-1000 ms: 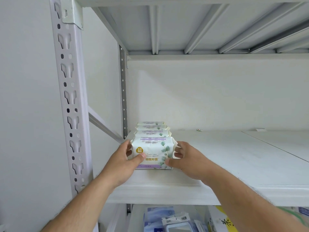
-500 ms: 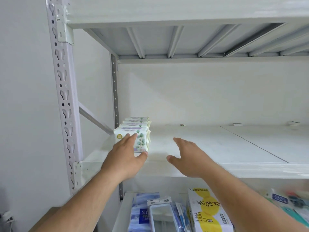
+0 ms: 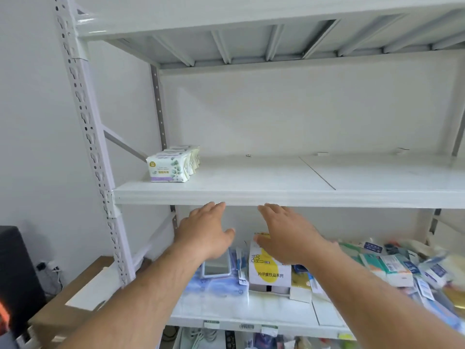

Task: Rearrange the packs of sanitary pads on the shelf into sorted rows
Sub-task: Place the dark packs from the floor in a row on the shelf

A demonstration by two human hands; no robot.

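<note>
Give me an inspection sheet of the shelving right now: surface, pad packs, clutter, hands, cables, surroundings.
Surface: white middle shelf, mostly bare, with a seam on its right part.
Job's things: row of pad packs at the shelf's far left, standing front to back, leaf-print face forward.
Clutter: lower shelf heaped with mixed packets; a white and yellow box upright among them.
Hands: left hand and right hand both open, holding nothing, in front of the lower shelf, below the middle shelf's edge.
Cables: wires and plugs by the wall, low left.
Surroundings: perforated upright post, white wall, brown cardboard and a dark object at left.
</note>
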